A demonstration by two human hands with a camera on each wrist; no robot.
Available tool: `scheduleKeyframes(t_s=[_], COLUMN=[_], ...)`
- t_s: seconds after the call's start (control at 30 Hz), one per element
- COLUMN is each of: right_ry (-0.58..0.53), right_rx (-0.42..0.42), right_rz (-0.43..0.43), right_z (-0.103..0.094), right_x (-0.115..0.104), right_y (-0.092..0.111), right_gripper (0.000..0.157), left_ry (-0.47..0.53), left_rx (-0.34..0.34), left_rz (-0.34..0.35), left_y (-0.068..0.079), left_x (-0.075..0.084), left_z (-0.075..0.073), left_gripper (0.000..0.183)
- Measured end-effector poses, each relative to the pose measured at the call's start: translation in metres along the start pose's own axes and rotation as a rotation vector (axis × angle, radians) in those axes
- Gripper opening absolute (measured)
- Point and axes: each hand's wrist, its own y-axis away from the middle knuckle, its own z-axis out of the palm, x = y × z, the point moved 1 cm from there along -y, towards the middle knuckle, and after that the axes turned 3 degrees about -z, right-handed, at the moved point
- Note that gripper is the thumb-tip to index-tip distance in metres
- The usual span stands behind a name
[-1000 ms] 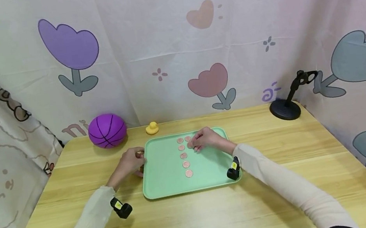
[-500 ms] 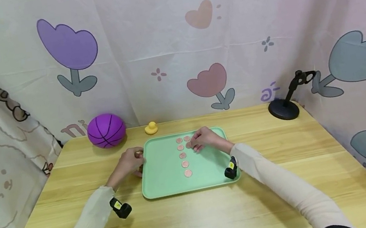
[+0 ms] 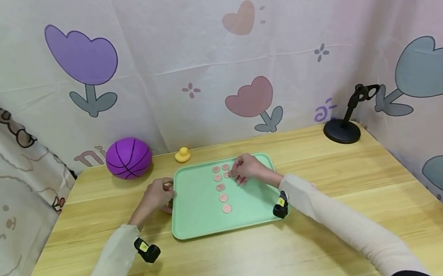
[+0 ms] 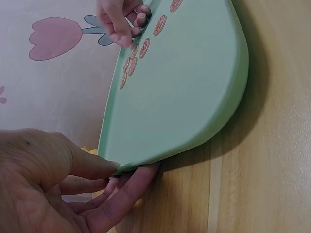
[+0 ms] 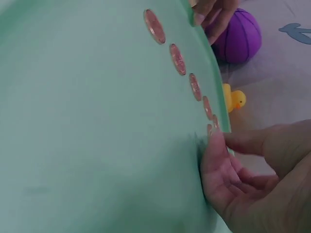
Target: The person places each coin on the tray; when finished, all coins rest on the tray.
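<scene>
A light green tray [image 3: 197, 208] lies on the table, bearing several copper-coloured coins. A long column of coins [image 3: 224, 197] runs down its middle, and a shorter pair stands to its right at the far end. My left hand [image 4: 53, 184] holds the tray's left rim, thumb on top and fingers beneath. My right hand [image 3: 248, 167] is over the tray's far right part, its fingertips just right of the lower coin [image 3: 226, 175] of the short pair. In the right wrist view its thumb and index finger come close together beside the coins; no coin shows between them.
Behind the tray are a purple ball [image 3: 128, 158] and a yellow rubber duck [image 3: 183, 154]. A black stand [image 3: 343, 131] is at the back right of the wooden table [image 3: 232, 270]. A small pink spot [image 3: 313, 185] shows beside the right sleeve. A printed curtain hangs behind.
My right fingertips have shifted slightly right, off the lower coin of the short pair, which now shows more fully. My left hand stays on the tray's rim.
</scene>
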Motion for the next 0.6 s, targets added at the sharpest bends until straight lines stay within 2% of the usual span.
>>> scheduleKeyframes(t_s=[0.23,0.6], right_ry=[0.052,0.15], right_rx=[-0.047,0.033], right_rz=[-0.071,-0.135], right_z=[-0.019,-0.083], right_x=[0.008,0.02], right_y=[0.014,0.043], right_gripper=[0.012,0.016], left_ry=[0.005,0.021], left_rx=[0.006,-0.003], left_rz=[-0.009,0.037], left_y=[0.0,0.001], left_x=[-0.001,-0.001], left_z=[-0.001,0.001], left_gripper=[0.048,0.047])
